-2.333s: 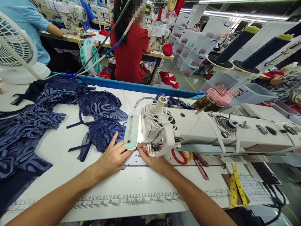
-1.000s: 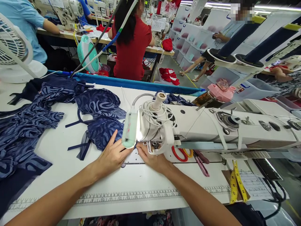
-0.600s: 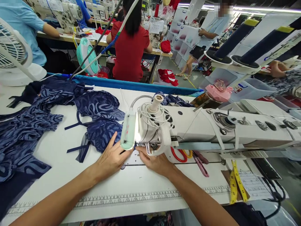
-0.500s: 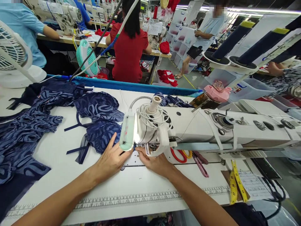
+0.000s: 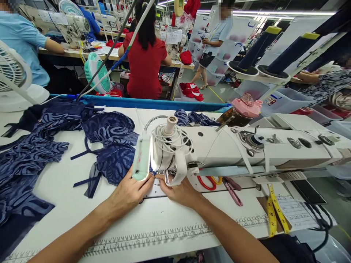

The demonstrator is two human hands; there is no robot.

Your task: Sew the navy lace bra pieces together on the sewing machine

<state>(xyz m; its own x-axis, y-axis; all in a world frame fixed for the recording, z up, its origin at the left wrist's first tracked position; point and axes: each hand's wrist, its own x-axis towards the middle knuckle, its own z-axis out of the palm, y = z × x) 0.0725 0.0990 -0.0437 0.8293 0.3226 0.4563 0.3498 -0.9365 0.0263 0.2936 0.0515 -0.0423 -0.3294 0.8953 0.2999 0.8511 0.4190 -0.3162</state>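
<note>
A garment-sewing workshop, shown by a white industrial sewing machine (image 5: pixel 216 146) on a ruler-marked table (image 5: pixel 175 215), navy patterned fabric pieces (image 5: pixel 113 162), tall cones of dark thread (image 5: pixel 256 49), people (image 5: pixel 144 69) at further machines (image 5: pixel 73 29) behind, heaped red cloth (image 5: pixel 191 91), stacked clear plastic bins (image 5: pixel 229 54) and long ceiling strip lights (image 5: pixel 301 14).

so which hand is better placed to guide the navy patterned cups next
Probably the left hand: it lies right beside the navy patterned cups, though the lamp hides some of its fingers. The right hand is farther off, partly behind the front of the sewing machine.
</note>
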